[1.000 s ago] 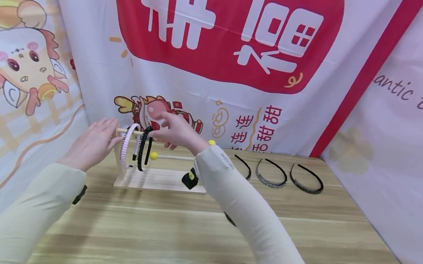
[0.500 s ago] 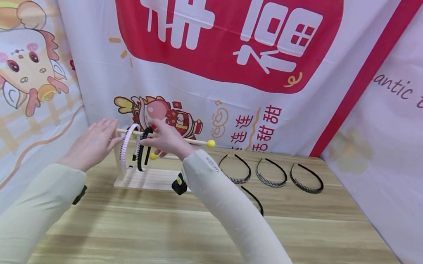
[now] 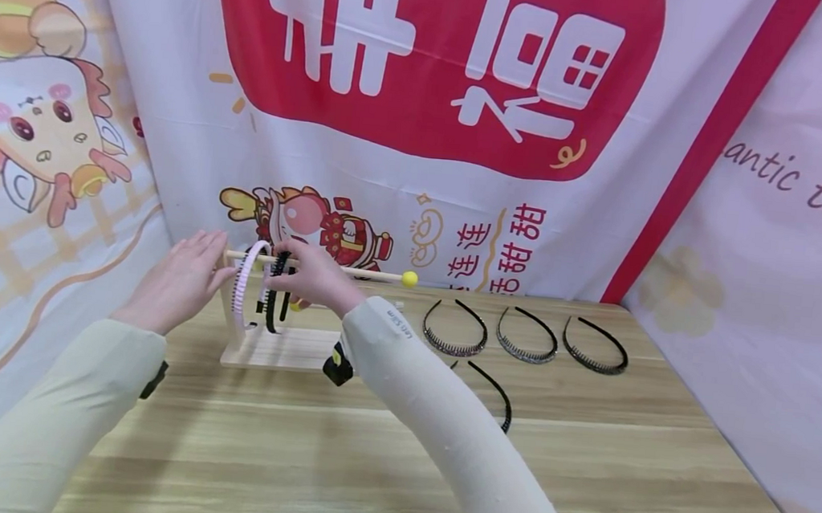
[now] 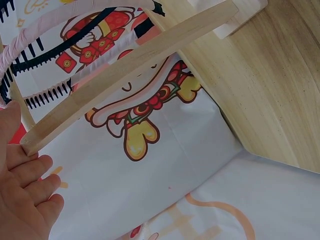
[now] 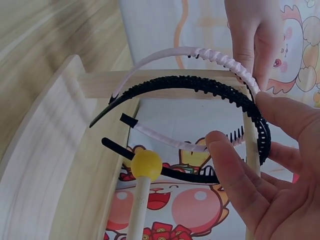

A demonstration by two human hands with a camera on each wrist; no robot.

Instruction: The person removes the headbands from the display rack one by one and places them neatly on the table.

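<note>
A wooden stand (image 3: 280, 348) carries headbands on its upper rod (image 3: 352, 271). My left hand (image 3: 179, 278) rests at the top of the stand's upright (image 4: 125, 75), fingers fairly straight and fingertips against its end. Beside it hangs a pink headband (image 3: 243, 287). To the right hangs a black textured headband (image 5: 185, 82); my right hand (image 3: 315, 273) holds it at its top, thumb on the near side and fingers on the far side. My right hand partly hides its top in the head view.
Several black toothed headbands lie on the wooden table (image 3: 364, 478) at right, including one at the back right (image 3: 605, 368) and one nearer me (image 3: 505, 397). A yellow ball (image 5: 146, 165) tips a lower rod. Printed cloth walls (image 3: 424, 185) surround the table.
My right hand has moved left along the rod to the black headband and taken hold of its top. My left hand and the hanging headbands have stayed in place.
</note>
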